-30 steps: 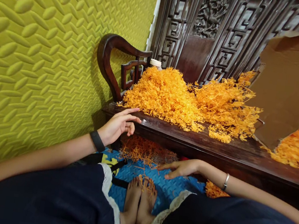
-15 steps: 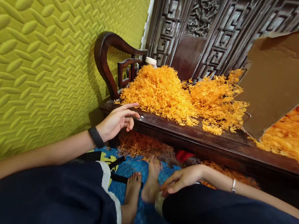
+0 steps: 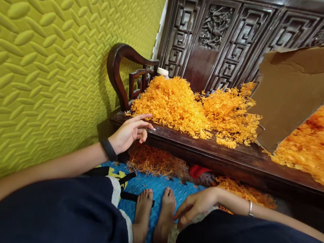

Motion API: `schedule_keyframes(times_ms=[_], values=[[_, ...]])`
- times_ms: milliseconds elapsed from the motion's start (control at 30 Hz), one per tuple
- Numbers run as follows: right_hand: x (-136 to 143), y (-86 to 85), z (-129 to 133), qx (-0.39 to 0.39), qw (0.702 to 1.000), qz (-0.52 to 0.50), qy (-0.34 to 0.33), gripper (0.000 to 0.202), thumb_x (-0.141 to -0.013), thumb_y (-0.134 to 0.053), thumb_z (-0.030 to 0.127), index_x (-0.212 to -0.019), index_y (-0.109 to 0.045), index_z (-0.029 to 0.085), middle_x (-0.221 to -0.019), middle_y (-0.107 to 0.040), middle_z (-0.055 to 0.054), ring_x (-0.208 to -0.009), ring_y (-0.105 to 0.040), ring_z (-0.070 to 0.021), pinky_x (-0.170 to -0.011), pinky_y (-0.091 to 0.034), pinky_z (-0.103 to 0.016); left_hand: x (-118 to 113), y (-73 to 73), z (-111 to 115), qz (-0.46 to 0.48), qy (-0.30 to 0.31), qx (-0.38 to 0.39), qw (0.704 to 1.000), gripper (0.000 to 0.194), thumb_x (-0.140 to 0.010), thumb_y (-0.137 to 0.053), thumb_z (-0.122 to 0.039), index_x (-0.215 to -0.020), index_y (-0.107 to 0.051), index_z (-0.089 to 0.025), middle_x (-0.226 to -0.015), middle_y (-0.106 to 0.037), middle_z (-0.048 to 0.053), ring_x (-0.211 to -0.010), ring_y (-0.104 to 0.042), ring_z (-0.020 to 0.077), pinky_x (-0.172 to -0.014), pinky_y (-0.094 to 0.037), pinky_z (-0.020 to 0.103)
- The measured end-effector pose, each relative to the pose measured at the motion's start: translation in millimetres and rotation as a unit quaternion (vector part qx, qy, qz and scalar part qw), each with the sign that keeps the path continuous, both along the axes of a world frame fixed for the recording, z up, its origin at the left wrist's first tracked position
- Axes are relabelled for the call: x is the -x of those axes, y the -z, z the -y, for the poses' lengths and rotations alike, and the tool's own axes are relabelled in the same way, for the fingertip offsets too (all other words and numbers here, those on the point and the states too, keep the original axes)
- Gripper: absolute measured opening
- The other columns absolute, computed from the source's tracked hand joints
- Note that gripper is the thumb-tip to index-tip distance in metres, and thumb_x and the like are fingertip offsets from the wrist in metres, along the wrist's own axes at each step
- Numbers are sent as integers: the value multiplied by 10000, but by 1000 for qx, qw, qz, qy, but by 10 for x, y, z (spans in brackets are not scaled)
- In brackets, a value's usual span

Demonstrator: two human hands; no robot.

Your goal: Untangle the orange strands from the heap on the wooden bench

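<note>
My left hand (image 3: 130,131), with a black band on the wrist, hovers at the front edge of the dark wooden bench (image 3: 177,137). Its fingers are apart and loosely bent, with nothing between them. Just beyond the fingertips lies a heap of orange-yellow artificial flower sprigs (image 3: 172,107). A second, looser bunch of sprigs (image 3: 228,114) spreads to its right. My right hand (image 3: 198,206) hangs over my right knee, fingers pointing down and a little apart. I see nothing in it, though part of the palm is hidden. A tiny white scrap (image 3: 154,129) lies near my left fingertips.
A brown cardboard sheet (image 3: 297,91) leans on the bench, with a larger orange mass (image 3: 321,138) to its right. A white-lidded jar (image 3: 163,72) stands behind the heap. Orange scraps (image 3: 157,160) and something red (image 3: 199,171) lie under the bench. A curved armrest (image 3: 116,63) borders the yellow wall.
My right foot has shifted and now rests beside the left one on the blue mat. The view has tilted up slightly. Both hands keep nearly the same pose.
</note>
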State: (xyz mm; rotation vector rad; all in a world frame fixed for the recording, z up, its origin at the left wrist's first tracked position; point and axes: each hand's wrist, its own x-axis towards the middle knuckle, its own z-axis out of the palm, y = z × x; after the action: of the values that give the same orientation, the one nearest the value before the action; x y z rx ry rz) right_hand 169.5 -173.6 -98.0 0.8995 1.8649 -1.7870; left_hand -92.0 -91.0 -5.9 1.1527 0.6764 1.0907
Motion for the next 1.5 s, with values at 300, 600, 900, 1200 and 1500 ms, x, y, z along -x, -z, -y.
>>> schedule_keyframes(times_ms=[300, 600, 900, 1200, 1500], values=[[-75, -161, -72, -39, 999, -16, 14, 710, -769, -485, 624, -1223, -551, 82, -1112, -632, -104, -1126, -532, -231, -990, -374, -298, 150, 22, -44, 17, -19, -9, 1000, 315, -762, -489, -86, -1073, -527, -116, -712, -608, 4, -370, -500, 73, -330, -352, 185], [116, 118, 6, -2, 999, -8, -54, 748, -658, -528, 692, -1120, -615, 111, -1001, -656, -72, -1011, -596, -214, -898, -446, -264, 56, -49, 90, 8, -3, 3, 1000, 265, -751, -500, -97, -1006, -563, -118, -677, -584, -6, -368, -475, 61, -340, -344, 178], [228, -809, -436, -200, 959, -200, 34, 379, -802, -556, 425, -1026, -628, 128, -995, -656, -49, -952, -601, -148, -851, -452, -236, -274, -327, 237, -129, 124, -61, 982, 132, -771, -545, -234, -835, -631, -157, -658, -589, 11, -410, -501, 82, -398, -377, 198], [-986, -1863, -1669, -732, 568, 14, 376, 286, -807, -483, 219, -1070, -547, 124, -1179, -524, -139, -1133, -464, -235, -941, -373, -388, -1001, -523, -246, -550, 159, -354, 740, 459, -205, -800, -111, -250, -352, -200, -234, -236, -82, -290, -166, 41, -379, -235, 215], [-1581, -2155, -2267, -697, 561, 206, 397, 310, -671, -678, 259, -943, -611, 126, -914, -642, -118, -934, -573, -278, -845, -399, -412, -2431, -1381, -1448, -487, 12, -419, 767, 510, -664, -684, -190, -1140, -528, -97, -1261, -484, 232, -1213, -380, 358, -979, -258, 416]])
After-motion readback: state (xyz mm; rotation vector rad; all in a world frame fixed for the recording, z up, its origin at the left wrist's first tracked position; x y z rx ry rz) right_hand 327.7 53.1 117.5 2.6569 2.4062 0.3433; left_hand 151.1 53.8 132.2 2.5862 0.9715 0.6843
